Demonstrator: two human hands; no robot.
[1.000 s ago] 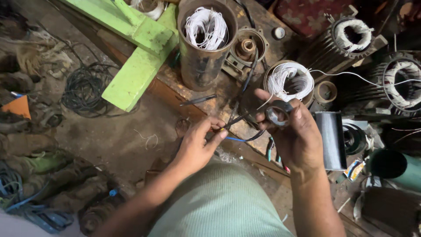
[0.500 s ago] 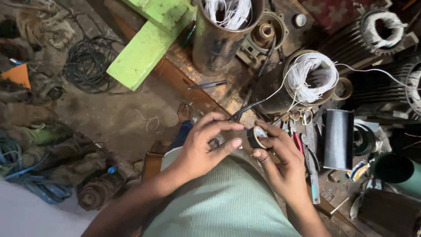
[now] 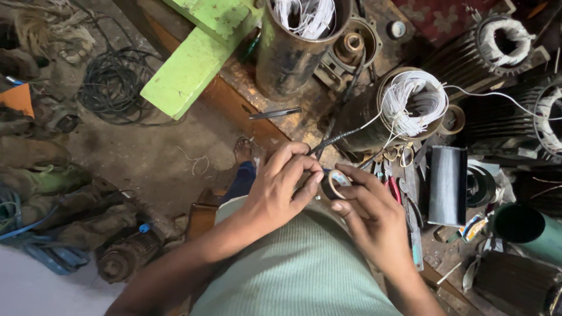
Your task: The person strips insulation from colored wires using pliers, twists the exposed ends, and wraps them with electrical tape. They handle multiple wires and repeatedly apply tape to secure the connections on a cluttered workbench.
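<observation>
Compared with one second ago, both hands have drawn together in front of the torso, and the roll of tape has come down from beside the wound stator to the point where they meet. Right hand (image 3: 374,225): fingers curled and clamped on the roll of tape (image 3: 335,184), a small dark ring with a pale inner core, pinched between thumb and fingertips. Left hand (image 3: 280,190): fingertips closed against the near edge of the same roll, thumb and forefinger pressed together on it; whether they grip a loose tape end cannot be told. A black cable (image 3: 339,137) runs from just above the left fingertips up toward the wound stator (image 3: 410,105), a rusty cylinder filled with white wire, lying beyond both hands. Just right of the right hand stands a black cylinder (image 3: 448,184), with red-handled pliers (image 3: 396,190) between it and the fingers. Farther beyond the left hand, a slim metal tool (image 3: 274,113) lies on the worn desk (image 3: 246,88), next to a tall steel cylinder (image 3: 293,55) holding more white wire. A green wooden beam (image 3: 193,61) lies well to the left.
</observation>
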